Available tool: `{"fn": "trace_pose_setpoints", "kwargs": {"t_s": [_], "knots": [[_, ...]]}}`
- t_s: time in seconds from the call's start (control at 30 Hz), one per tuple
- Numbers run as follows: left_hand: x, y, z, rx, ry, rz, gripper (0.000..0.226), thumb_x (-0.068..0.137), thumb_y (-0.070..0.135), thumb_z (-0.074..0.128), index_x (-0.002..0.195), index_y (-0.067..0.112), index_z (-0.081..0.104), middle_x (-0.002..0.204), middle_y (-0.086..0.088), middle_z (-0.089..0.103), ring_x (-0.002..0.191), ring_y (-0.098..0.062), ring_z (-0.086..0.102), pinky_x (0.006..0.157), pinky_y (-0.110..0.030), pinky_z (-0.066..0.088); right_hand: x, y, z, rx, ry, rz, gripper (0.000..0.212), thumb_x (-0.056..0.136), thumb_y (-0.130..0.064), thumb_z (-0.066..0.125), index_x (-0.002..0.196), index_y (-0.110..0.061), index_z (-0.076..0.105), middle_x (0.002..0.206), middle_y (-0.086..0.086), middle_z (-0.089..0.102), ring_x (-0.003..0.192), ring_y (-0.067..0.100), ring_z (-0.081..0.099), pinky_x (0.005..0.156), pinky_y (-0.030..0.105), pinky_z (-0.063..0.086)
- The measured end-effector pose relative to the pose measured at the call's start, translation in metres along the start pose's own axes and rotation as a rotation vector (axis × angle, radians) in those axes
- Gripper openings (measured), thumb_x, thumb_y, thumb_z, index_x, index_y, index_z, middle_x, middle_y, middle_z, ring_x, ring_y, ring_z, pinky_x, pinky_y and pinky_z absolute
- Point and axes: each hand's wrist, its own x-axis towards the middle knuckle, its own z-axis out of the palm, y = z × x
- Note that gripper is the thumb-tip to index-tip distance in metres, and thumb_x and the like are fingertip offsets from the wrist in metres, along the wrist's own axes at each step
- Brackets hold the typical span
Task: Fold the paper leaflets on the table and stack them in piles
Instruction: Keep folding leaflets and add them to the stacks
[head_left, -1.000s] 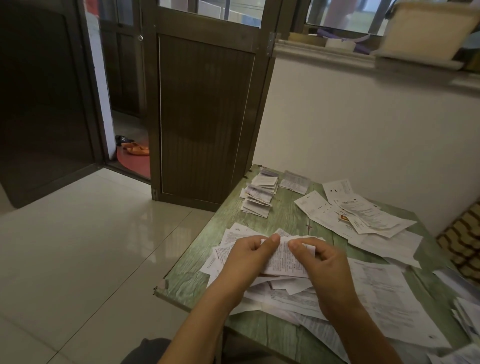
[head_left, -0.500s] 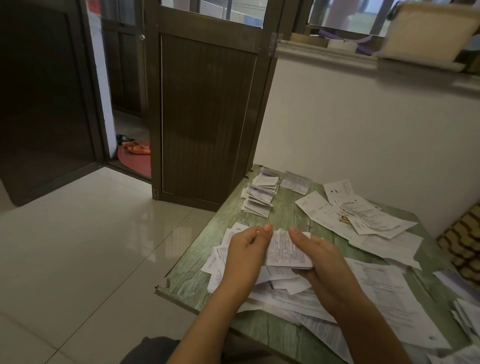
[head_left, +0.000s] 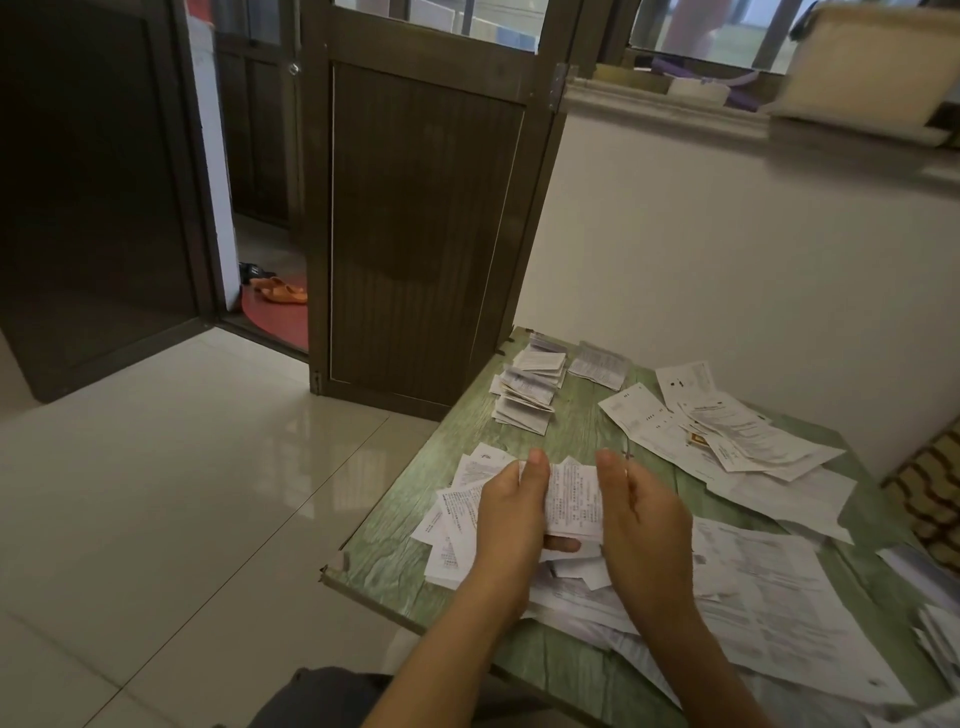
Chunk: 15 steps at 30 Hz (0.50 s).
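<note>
A small folded printed leaflet is held upright above the green table. My left hand grips its left edge, thumb on top and a finger under its lower edge. My right hand is beside its right edge with fingers straight; whether it touches the paper I cannot tell. Loose unfolded leaflets lie beneath and to the right of both hands. A pile of folded leaflets stands at the table's far left corner, with another folded leaflet next to it.
More flat sheets are spread at the back right, near the white wall. The table's left edge drops to a tiled floor. A dark wooden door stands behind the far corner. Further papers lie at the right border.
The leaflet has been turned from lying flat across both hands to standing upright. My right hand has let go of its pinch and opened beside the paper; my left hand keeps hold.
</note>
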Motion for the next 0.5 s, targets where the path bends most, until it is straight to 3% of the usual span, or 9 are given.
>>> {"fn": "trace_pose_setpoints", "kwargs": {"t_s": [0.17,0.3,0.4,0.5], "knots": [[-0.002,-0.001,0.005,0.076,0.103,0.082,0.037,0.098,0.036,0.039,0.073,0.012,0.052,0.058,-0.002,0.056,0.036,-0.002,0.049,0.036,-0.014,0.037,0.006,0.001,0.005,0.165,0.014,0.160,0.037,0.088,-0.027,0.059,0.058,-0.008,0.051,0.047,-0.004,0.053,0.040,-0.001,0.051,0.038,0.010,0.035],[0.003,0.004,-0.002,0.067,0.124,0.070,0.043,0.094,0.041,0.046,0.076,0.004,0.059,0.056,-0.007,0.054,0.030,-0.002,0.038,0.033,-0.015,0.029,0.010,-0.002,0.014,0.393,-0.075,0.357,0.029,0.090,-0.031,0.056,0.076,-0.007,0.063,0.066,0.007,0.067,0.057,0.014,0.064,0.053,0.029,0.049],[0.010,0.010,-0.014,0.058,0.042,-0.027,0.042,0.096,0.039,0.045,0.083,0.003,0.062,0.053,-0.004,0.057,0.035,-0.006,0.046,0.037,-0.016,0.036,0.025,-0.001,0.016,0.325,-0.201,0.370,0.033,0.090,-0.036,0.055,0.081,-0.006,0.065,0.072,0.009,0.069,0.064,0.019,0.064,0.060,0.033,0.050],[0.016,0.018,-0.027,0.025,-0.103,-0.174,0.026,0.099,0.024,0.044,0.096,0.004,0.061,0.069,-0.009,0.070,0.052,-0.014,0.065,0.046,-0.020,0.051,0.041,0.005,0.015,0.156,-0.304,0.296,0.042,0.089,-0.038,0.056,0.077,0.001,0.065,0.062,0.006,0.060,0.052,0.012,0.053,0.049,0.023,0.042]]}}
